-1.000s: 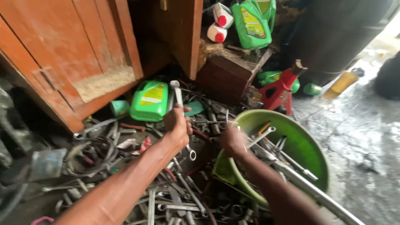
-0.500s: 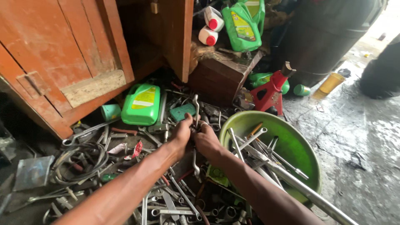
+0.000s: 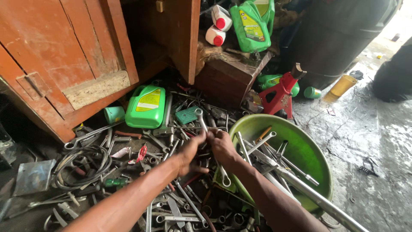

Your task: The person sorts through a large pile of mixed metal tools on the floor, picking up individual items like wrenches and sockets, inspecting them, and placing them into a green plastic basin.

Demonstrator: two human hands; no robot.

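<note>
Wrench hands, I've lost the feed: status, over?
Left hand and right hand both gripping one wrench, ring end up. Heaped tools underneath, green basin at right. Nothing blocking.

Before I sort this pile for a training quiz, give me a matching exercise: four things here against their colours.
Things:
1. basin
2. jack stand
3. cup
4. spanner in the hands

Colours:
A. red
B. silver
C. green
D. yellow

Pairs: 1-C, 2-A, 3-D, 4-B
</note>
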